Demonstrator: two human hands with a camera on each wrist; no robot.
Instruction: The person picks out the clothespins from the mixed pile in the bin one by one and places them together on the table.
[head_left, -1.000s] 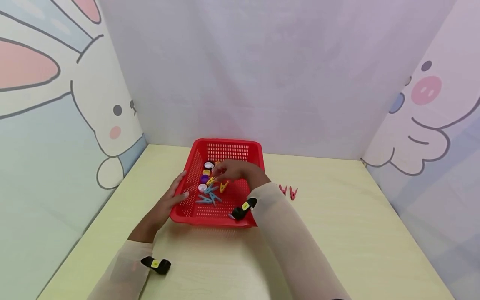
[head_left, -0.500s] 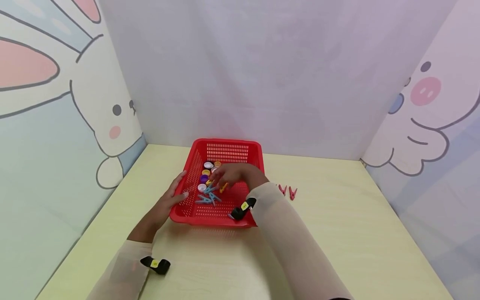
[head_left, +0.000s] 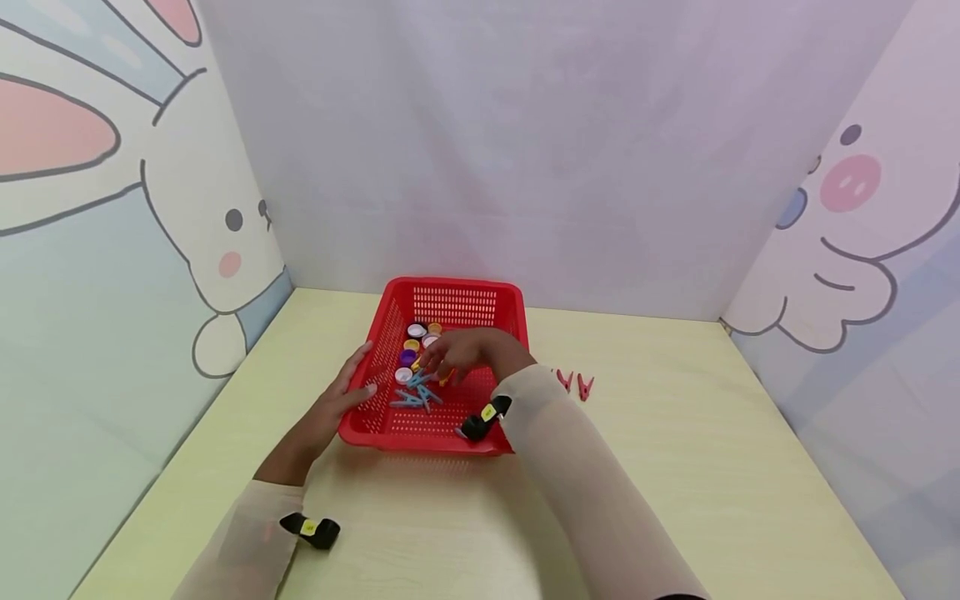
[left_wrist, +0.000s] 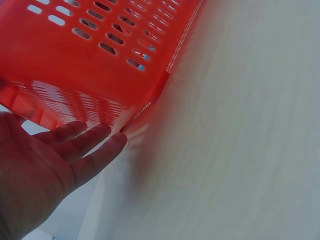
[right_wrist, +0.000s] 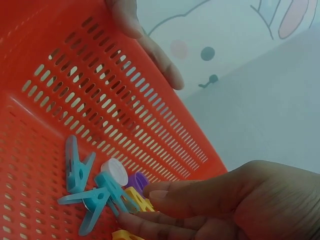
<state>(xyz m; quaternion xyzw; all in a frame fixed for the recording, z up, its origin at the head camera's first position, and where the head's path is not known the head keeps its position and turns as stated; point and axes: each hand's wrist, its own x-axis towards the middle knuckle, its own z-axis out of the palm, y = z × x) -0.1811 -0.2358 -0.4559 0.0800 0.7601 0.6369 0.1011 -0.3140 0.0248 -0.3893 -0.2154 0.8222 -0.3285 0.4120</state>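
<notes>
A red plastic basket (head_left: 457, 437) with slotted walls stands on the table. My left hand (head_left: 333, 408) holds its left rim, the thumb inside and the straight fingers (left_wrist: 95, 157) against the outer wall. My right hand (head_left: 468, 350) reaches into the basket, thumb and fingers apart beside a yellow clothespin (right_wrist: 140, 200); no firm pinch shows. A second yellow clothespin (right_wrist: 125, 235) lies just below the fingertips, partly cut off in the right wrist view. Teal clothespins (head_left: 408, 398) lie together near the left front of the basket floor.
Several bottle caps, including a purple cap (head_left: 408, 357) and a white cap (head_left: 403, 375), lie along the basket's left side. Pink clothespins (head_left: 585, 386) lie on the table (head_left: 675, 450) right of the basket, partly behind the right sleeve. A cloth wall (head_left: 480, 167) rises behind.
My right hand has shifted slightly down and left over the yellow clothespins, now covering more of them, with its fingers lower. The left hand and basket stay put.
</notes>
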